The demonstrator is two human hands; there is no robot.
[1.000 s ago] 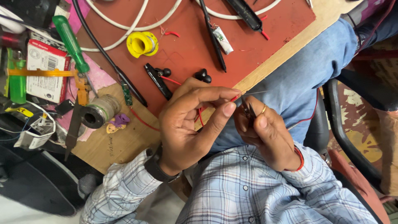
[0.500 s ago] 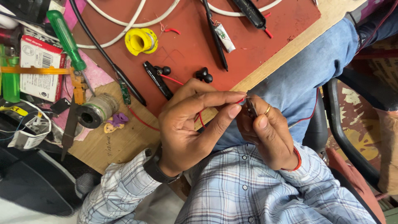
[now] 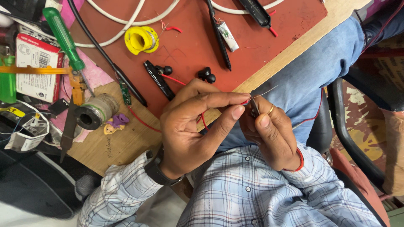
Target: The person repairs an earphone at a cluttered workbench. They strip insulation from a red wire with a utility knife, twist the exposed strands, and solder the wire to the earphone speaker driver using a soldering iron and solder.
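Two bare hands are meeting just past the near edge of the tabletop, over the person's lap. The left hand is pinching the end of a thin red wire between thumb and forefinger, its fingers closing narrowly on it. The right hand, wearing a ring and a red thread at the wrist, is curling tightly around a small dark tool whose tip is touching the wire end; a fine bare strand is sticking out beyond the fingertips. What kind of tool it is cannot be told.

On the red mat covering the far part of the tabletop, a pair of black earbuds is lying just beyond the left hand, with a black clip beside them. A yellow spool is sitting farther toward the far edge, near a white cable. Toward the left edge, a green-handled screwdriver is lying beside a grey solder reel, with a small purple piece just next to the reel.
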